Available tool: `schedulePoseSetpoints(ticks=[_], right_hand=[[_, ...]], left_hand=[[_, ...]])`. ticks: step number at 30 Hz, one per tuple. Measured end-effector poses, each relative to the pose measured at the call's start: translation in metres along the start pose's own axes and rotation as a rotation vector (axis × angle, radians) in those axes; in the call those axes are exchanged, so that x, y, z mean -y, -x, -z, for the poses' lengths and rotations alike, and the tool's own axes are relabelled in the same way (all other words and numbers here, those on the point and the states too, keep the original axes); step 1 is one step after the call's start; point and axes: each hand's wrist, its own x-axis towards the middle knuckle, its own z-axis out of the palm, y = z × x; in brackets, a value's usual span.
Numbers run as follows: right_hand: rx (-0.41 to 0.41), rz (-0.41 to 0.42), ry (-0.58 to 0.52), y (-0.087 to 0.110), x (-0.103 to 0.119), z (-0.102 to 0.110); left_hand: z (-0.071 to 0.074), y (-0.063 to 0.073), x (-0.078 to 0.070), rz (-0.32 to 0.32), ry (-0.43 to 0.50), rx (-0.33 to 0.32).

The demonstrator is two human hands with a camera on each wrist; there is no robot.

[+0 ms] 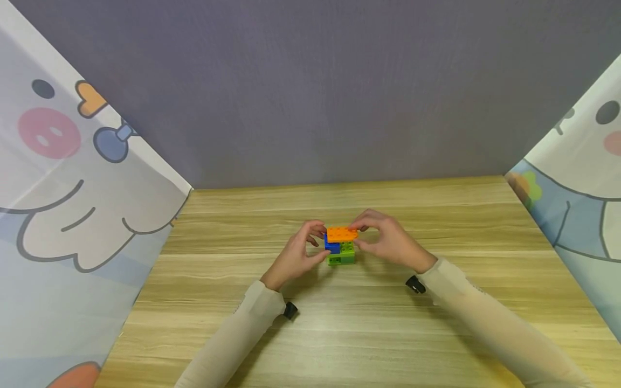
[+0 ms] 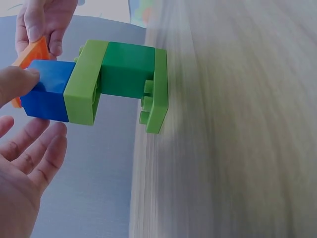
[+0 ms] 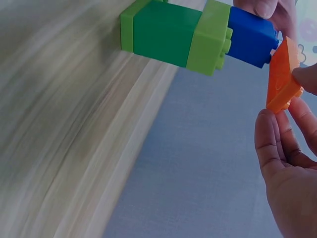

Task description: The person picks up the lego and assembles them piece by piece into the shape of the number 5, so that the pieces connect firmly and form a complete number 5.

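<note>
A small tower of toy building blocks stands on the table. From the bottom it has a thin light green plate (image 2: 161,89), a dark green block (image 2: 128,69), a light green block (image 2: 86,82) and a blue block (image 2: 47,89). My left hand (image 1: 298,256) holds the blue block, its thumb against the side. Between thumb and fingers, my right hand (image 1: 388,240) pinches an orange plate (image 1: 342,234) with studs on top. The orange plate is tilted over the blue block's studs; the right wrist view shows a gap at one side.
The tower stands on a wood-grain table (image 1: 339,334). A grey wall (image 1: 339,97) rises behind the table's far edge. Cartoon-printed panels (image 1: 73,215) flank it left and right. Dark devices (image 1: 415,284) sit at both wrists.
</note>
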Motion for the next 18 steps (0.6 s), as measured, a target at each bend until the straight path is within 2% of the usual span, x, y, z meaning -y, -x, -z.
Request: schedulePoseSetpoints(ticks=[11, 18], right_hand=[[0.020, 0.008, -0.024, -0.0018, -0.0002, -0.0091], [0.017, 0.017, -0.007, -0.0029, 0.0018, -0.0104]], left_hand=[[-0.0010, 0.0001, 0.0019, -0.101, -0.041, 0.019], [-0.0012, 0.0002, 0.0051, -0.134, -0.061, 0.020]])
